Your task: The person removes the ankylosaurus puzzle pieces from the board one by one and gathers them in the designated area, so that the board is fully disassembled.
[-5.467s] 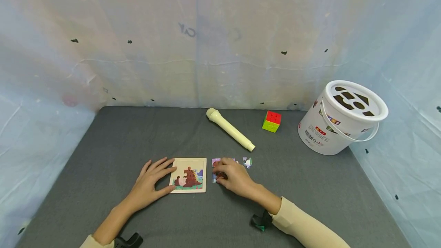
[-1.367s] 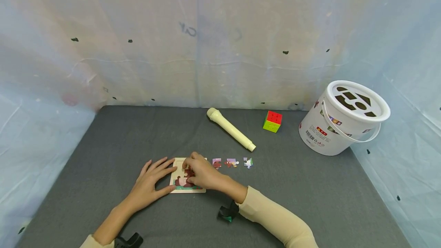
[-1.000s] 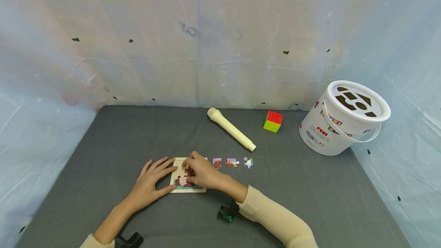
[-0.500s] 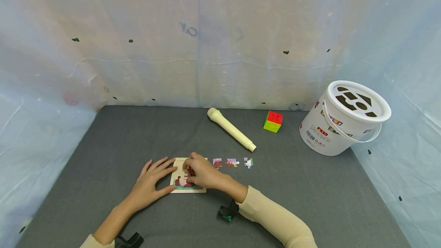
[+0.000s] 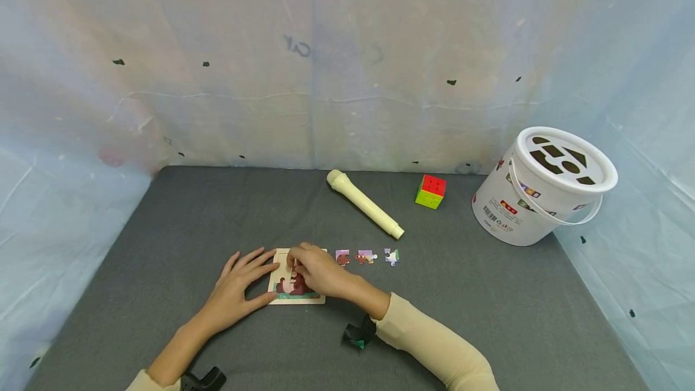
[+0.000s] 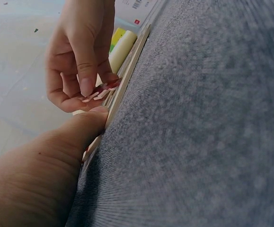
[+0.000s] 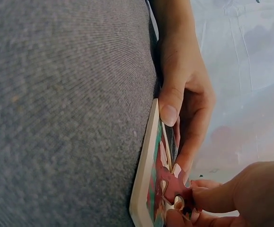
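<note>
A small wooden puzzle tray [image 5: 297, 301] with a dark red animal picture lies on the grey cloth in the head view. My left hand [image 5: 237, 285] lies spread along its left side, fingertips and thumb on the frame. Over the tray, my right hand [image 5: 320, 271] pinches a dark red jigsaw piece [image 7: 174, 185] between thumb and fingers. That piece stands tilted above the fitted pieces in the right wrist view. Right of the tray lie three loose bits: a purple-and-red piece [image 5: 342, 257], another purple-topped piece [image 5: 366, 256] and a white-and-green piece [image 5: 391, 256].
A cream microphone-shaped stick [image 5: 365, 204] lies behind the loose pieces. Farther right are a red-and-green puzzle cube [image 5: 431, 192] and a white lidded bucket [image 5: 534, 192] with shaped holes. Pale sheeting [image 5: 347, 77] hangs behind the table.
My right hand has carried a piece left from the loose ones to over the tray. During the last second it shifts and tilts slightly there. The left hand stays put.
</note>
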`<control>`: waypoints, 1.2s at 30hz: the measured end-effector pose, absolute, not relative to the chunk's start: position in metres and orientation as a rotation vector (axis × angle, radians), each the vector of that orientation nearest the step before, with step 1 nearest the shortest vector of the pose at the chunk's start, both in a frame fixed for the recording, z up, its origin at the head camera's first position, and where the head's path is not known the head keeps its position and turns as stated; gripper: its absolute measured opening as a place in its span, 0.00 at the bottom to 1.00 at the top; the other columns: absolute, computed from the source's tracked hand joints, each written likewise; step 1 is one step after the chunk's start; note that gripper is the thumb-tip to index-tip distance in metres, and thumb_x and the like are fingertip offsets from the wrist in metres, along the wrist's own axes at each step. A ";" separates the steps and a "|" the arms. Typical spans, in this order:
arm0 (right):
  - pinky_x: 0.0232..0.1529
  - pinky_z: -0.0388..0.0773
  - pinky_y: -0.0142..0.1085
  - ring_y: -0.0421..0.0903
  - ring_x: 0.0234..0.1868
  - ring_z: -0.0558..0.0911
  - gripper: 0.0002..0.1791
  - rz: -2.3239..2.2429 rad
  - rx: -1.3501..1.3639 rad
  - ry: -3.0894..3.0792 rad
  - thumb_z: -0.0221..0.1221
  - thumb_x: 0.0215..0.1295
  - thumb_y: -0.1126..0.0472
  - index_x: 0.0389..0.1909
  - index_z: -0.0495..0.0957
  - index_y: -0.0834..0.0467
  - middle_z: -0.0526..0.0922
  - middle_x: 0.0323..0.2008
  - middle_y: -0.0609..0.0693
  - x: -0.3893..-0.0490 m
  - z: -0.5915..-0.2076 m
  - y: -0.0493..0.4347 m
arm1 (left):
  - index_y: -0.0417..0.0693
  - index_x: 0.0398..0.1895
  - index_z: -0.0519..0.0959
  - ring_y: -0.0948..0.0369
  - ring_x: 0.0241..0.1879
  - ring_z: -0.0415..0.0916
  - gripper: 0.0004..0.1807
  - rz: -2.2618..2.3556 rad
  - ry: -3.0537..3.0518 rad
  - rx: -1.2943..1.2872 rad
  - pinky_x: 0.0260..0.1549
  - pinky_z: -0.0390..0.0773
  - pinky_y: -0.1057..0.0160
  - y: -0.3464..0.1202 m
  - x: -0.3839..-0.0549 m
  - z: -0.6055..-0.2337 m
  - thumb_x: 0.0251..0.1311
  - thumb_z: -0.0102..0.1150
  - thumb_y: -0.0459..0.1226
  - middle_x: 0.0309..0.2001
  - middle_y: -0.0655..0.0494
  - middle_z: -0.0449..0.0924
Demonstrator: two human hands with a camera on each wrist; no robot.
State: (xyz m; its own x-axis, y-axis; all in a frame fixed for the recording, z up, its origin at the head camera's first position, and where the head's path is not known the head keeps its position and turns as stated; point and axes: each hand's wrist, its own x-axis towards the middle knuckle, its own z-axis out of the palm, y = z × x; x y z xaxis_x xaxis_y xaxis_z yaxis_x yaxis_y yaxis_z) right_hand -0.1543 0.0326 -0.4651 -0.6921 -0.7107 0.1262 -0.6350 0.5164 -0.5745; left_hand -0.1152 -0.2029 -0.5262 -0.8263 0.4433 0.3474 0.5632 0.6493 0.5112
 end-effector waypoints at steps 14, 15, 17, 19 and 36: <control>0.31 0.69 0.25 0.38 0.30 0.74 0.04 -0.964 -1.151 2.602 0.59 0.69 0.71 0.38 0.78 0.59 0.80 0.35 0.50 -0.156 -0.464 0.034 | 0.52 0.64 0.78 0.44 0.71 0.59 0.32 -0.912 -2.683 -0.822 0.65 0.45 0.31 -0.203 -0.115 -0.525 0.56 0.71 0.52 0.71 0.50 0.68; 0.31 0.70 0.26 0.38 0.30 0.74 0.04 -0.963 -1.139 2.599 0.59 0.69 0.71 0.39 0.78 0.60 0.80 0.35 0.50 -0.156 -0.464 0.034 | 0.52 0.64 0.78 0.44 0.71 0.59 0.32 -0.911 -2.684 -0.822 0.65 0.45 0.31 -0.203 -0.115 -0.525 0.56 0.71 0.52 0.71 0.50 0.68; 0.31 0.70 0.27 0.38 0.28 0.73 0.05 -0.967 -1.107 2.585 0.60 0.68 0.71 0.42 0.79 0.60 0.80 0.34 0.50 -0.156 -0.463 0.034 | 0.52 0.64 0.78 0.44 0.71 0.59 0.32 -0.907 -2.685 -0.821 0.65 0.45 0.31 -0.203 -0.115 -0.525 0.56 0.71 0.52 0.71 0.50 0.68; 0.31 0.71 0.27 0.37 0.27 0.74 0.07 -0.991 -1.057 2.566 0.61 0.67 0.71 0.44 0.79 0.62 0.80 0.32 0.50 -0.156 -0.463 0.035 | 0.52 0.64 0.78 0.44 0.71 0.59 0.32 -0.906 -2.687 -0.821 0.65 0.45 0.31 -0.203 -0.115 -0.525 0.56 0.71 0.52 0.71 0.51 0.68; 0.30 0.71 0.25 0.35 0.27 0.74 0.05 -1.102 -1.048 2.595 0.63 0.65 0.71 0.34 0.82 0.59 0.84 0.31 0.49 -0.152 -0.464 0.035 | 0.52 0.64 0.78 0.44 0.71 0.58 0.32 -0.918 -2.676 -0.830 0.65 0.45 0.31 -0.204 -0.115 -0.527 0.56 0.71 0.52 0.71 0.51 0.68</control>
